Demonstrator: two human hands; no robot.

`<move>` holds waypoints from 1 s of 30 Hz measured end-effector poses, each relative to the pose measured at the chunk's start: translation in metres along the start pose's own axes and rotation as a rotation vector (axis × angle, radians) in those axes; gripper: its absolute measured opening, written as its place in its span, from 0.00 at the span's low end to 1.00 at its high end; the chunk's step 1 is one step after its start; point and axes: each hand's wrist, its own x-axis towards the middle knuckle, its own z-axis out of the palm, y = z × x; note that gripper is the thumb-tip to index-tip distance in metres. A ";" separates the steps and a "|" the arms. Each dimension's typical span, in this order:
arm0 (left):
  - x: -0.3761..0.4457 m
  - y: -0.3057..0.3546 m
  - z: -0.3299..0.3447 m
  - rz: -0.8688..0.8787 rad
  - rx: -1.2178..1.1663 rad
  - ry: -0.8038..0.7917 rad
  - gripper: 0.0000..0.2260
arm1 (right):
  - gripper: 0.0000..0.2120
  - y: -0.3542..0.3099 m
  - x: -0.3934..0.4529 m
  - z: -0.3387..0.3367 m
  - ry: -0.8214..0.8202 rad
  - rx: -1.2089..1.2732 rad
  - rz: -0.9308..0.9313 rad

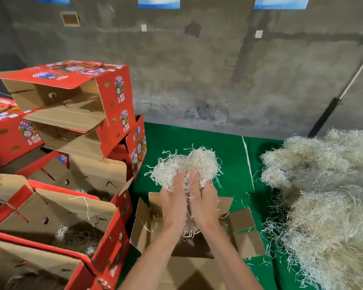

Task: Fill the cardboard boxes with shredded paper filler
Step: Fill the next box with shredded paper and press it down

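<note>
An open cardboard box [242, 229] sits on the green floor right in front of me, flaps spread, with some pale shredded paper inside. Above it, my left hand [173, 204] and my right hand [203, 203] are side by side and together hold up a clump of shredded paper [187, 164]. Their fingers reach into the clump; strands hang down between my palms toward the box. A big pile of shredded paper [323, 195] lies to the right.
Red printed cardboard boxes [105, 97] are stacked on their sides at the left. Below them stand open red boxes [67, 218] with filler inside. A grey concrete wall [218, 70] closes the back. The green mat [228, 147] shows between box and pile.
</note>
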 end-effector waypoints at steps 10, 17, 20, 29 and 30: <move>0.041 0.047 -0.048 0.021 0.074 0.078 0.48 | 0.46 0.002 0.018 -0.045 0.012 0.116 0.338; -0.002 0.009 -0.011 0.162 0.332 -0.098 0.37 | 0.13 0.001 0.008 -0.016 -0.083 -0.082 -0.063; 0.002 0.014 -0.024 0.131 0.386 -0.042 0.46 | 0.14 0.005 0.012 -0.032 0.010 0.008 -0.008; 0.033 0.021 -0.078 -0.108 0.136 -0.102 0.56 | 0.06 0.005 0.039 -0.090 0.231 0.288 0.385; 0.026 0.019 -0.071 -0.116 0.132 -0.173 0.54 | 0.07 0.004 0.035 -0.080 0.182 0.285 0.399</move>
